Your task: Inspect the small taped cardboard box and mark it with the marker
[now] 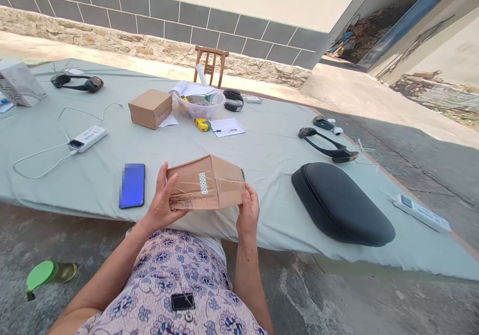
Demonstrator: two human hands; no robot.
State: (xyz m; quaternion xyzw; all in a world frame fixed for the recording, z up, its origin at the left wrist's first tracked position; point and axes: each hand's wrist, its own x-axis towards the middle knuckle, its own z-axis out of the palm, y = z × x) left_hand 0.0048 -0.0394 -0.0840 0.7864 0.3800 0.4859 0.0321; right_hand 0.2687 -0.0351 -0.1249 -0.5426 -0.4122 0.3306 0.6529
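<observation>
Gripping a carton [210,185] between left hand [163,203] and right hand [248,211], its underside hidden

The pale-green, cloth-covered worktop [269,135] carries a rectangular blue-screened phone [133,186], a brown cardboard box [149,108] beside a round pinkish plastic basket [198,111], and a rounded black case [342,205]!
</observation>
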